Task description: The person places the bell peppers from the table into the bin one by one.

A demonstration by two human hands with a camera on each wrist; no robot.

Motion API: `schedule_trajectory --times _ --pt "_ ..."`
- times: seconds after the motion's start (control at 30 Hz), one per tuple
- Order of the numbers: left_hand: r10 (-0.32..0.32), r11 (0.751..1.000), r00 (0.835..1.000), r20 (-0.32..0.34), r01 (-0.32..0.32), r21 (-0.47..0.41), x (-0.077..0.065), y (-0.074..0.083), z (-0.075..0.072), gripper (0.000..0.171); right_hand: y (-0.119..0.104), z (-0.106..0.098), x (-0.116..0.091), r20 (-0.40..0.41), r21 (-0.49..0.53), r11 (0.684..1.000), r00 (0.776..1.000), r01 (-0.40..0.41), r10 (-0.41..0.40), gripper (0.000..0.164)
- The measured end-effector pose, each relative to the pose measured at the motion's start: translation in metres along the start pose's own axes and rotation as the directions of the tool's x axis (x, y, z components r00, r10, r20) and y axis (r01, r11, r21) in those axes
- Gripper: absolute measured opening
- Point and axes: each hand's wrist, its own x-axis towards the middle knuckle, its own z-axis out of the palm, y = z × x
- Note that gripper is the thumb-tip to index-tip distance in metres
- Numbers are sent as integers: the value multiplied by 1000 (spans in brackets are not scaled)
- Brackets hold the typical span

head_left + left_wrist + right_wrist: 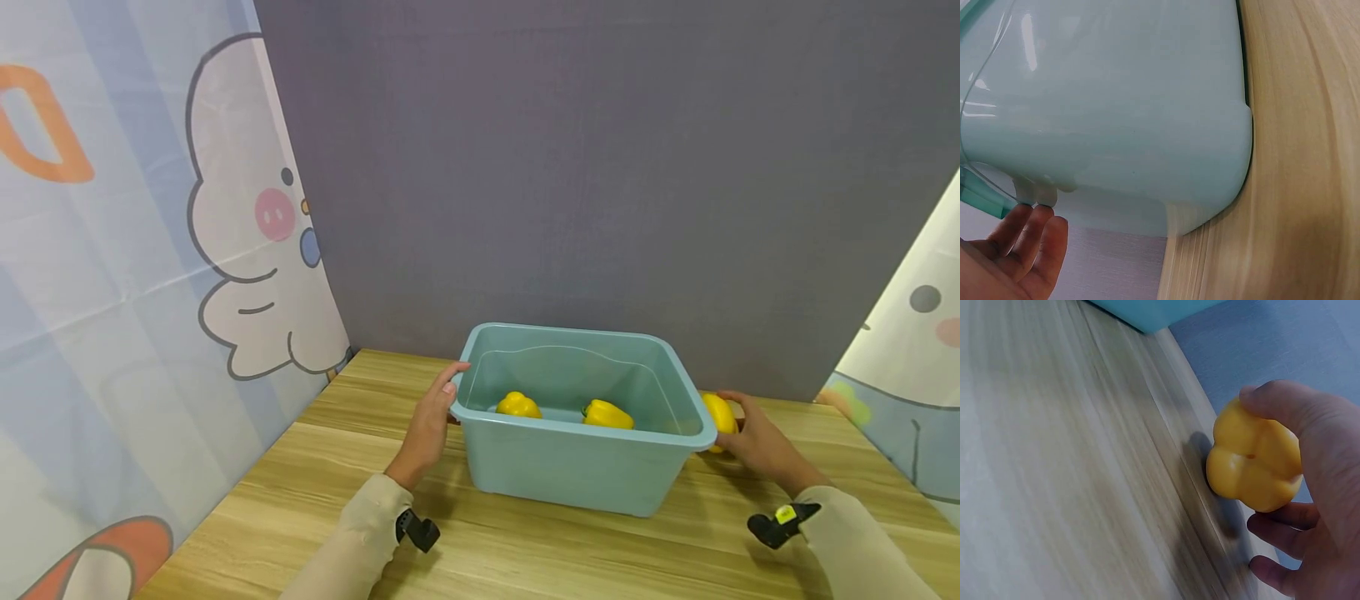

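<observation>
A light blue-green plastic bin (570,471) stands on the wooden table. Two yellow bell peppers lie inside it, one pepper (518,406) at the left and another pepper (608,414) nearer the middle. My left hand (429,425) holds the bin's left rim; in the left wrist view, fingertips (1041,215) meet the outer wall just below that rim. Beyond the bin's right side, my right hand (759,442) grips a third yellow bell pepper (1254,459), thumb on its upper side and fingers beneath. Its lobed end faces the right wrist camera, and its shadow falls on the table.
The wooden table (300,492) reaches back to a dark grey panel (570,167) close behind the bin. A cartoon-printed curtain (135,333) borders the left side, and a similar printed cloth (907,367) the right.
</observation>
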Motion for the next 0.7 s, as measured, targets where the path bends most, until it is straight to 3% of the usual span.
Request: schedule_trajectory --times 0.7 --pt "-7 1000 1000 5 6 22 0 -1 0 48 -1 2 2 15 -94 996 1000 -2 3 78"
